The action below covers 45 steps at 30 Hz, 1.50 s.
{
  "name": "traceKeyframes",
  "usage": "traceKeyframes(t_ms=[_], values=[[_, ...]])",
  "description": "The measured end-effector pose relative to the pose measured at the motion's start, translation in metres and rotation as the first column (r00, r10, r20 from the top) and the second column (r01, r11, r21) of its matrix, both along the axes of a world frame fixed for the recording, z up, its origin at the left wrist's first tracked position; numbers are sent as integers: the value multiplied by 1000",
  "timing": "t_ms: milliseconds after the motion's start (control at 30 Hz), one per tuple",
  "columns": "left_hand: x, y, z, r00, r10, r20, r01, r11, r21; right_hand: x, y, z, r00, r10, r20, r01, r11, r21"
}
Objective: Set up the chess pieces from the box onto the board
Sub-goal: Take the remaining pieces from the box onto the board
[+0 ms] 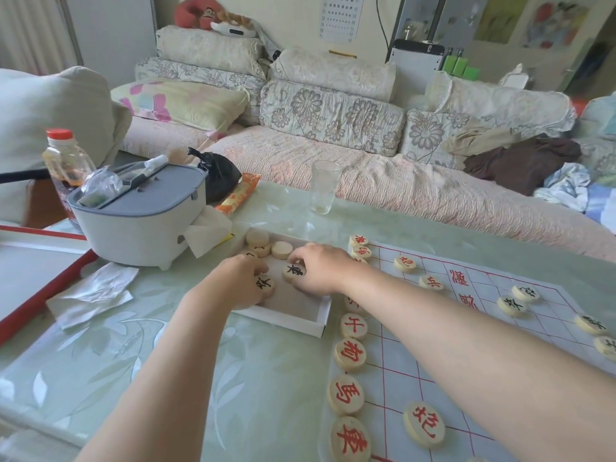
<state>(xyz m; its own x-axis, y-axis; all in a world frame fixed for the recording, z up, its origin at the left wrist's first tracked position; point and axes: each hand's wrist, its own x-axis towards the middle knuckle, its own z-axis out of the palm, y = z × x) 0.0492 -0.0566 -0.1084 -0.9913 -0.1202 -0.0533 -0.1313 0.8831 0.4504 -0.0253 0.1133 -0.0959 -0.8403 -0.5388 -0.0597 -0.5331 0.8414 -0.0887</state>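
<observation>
Both hands are down in the shallow white box [300,320] that sits on the glass worktop [133,345], right against the left edge of the board [466,328]. The left hand [241,283] has its fingers pinched on a round wooden piece with a black character [265,285], and the right hand [316,270] is gripping another black-marked piece [294,272] just beside it, so both are clamped on a piece, close together but not touching as far as I can see. A few blank-side-up pieces [266,245] are still stacked at the far end of the box. On the board the red pieces [350,355] run in a line down the left edge, with a couple more one step in, and some black pieces [511,305] sit on the right side. Behind the box there's a grey-lidded tub [140,221] and an empty drinking glass [325,186].
</observation>
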Motion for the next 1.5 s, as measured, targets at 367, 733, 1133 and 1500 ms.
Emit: traceKeyframes(t_ms=[367, 733, 1133, 1500], values=[[1, 55, 17, 983, -34, -180, 43, 998, 49, 16, 53, 22, 999, -10, 44, 23, 955, -297], [23, 189, 43, 946, -227, -232, 263, 955, 136, 70, 205, 49, 965, -248, 81, 261, 906, -332], [52, 345, 52, 828, -537, -161, 556, 823, 115, 152, 387, 48, 831, -511, 220, 550, 694, -465], [68, 441, 34, 777, -618, -122, 630, 762, 151, 187, 497, 42, 687, -689, 232, 694, 528, -489]])
